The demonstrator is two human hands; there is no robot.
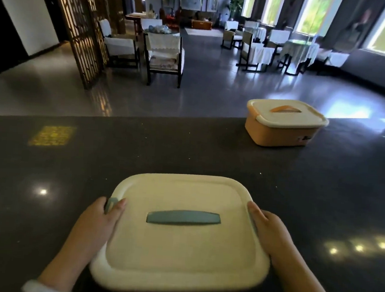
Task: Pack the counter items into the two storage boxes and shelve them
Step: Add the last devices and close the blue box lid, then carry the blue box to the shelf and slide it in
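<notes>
Head view: a dark counter (186,150) fills the lower frame, with a dining room beyond it.
Near box: the cream-lidded box (178,255) sits at lower centre with its lid on; a blue-green handle (183,217) lies flat in the lid.
Far box: the orange box (283,124) sits at right of centre near the far counter edge, lid on, well apart from the near box.
Handling: rigid plastic, likely smooth and a bit slippery; weight depends on contents that are hidden, so I would treat it as loaded.
Where to grip: the two short sides for a level carry, or the lid handle if the clips hold.
Left hand (95,221): wrapped round the box's left edge, thumb by a blue-green clip (111,205).
Right hand (270,230): clasping the right edge, thumb on the lid rim, fingers hidden below.
Stage: both boxes look packed and closed; shelving appears to be what remains.
</notes>
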